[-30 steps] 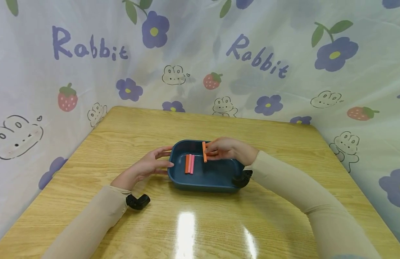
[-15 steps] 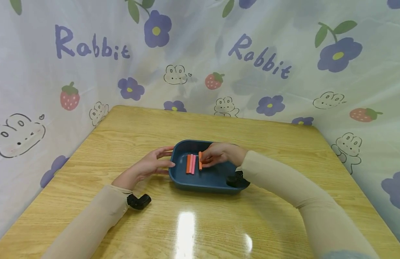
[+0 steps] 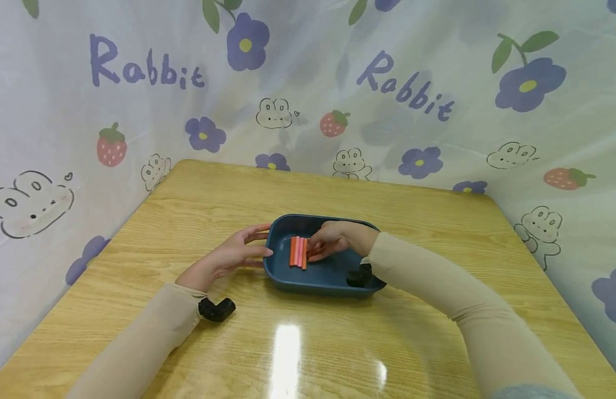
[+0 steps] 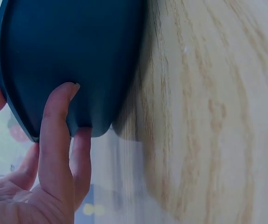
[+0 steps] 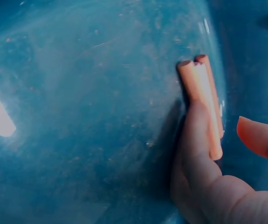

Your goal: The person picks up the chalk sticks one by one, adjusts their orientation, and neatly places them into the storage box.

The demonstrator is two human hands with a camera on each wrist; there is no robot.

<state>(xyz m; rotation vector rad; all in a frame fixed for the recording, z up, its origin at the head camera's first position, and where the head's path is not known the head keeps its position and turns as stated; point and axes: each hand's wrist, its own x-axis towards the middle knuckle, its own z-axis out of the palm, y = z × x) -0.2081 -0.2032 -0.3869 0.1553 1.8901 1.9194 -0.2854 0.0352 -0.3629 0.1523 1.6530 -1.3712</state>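
Orange stick lies near centre of head view, inside dark blue tray, at right edge of row with pink sticks and red-orange stick. Right hand: not grasping; fingers touch orange stick's side, thumb apart. Left hand: not clenched, extended fingers touch tray's left end. Orange stick looks light, stiff, probably brittle; round, may roll. Best hold seems gentle pinch at mid-length.

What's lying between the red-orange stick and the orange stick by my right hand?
Pink sticks lie side by side between the red-orange stick and the orange stick, as the head view shows.
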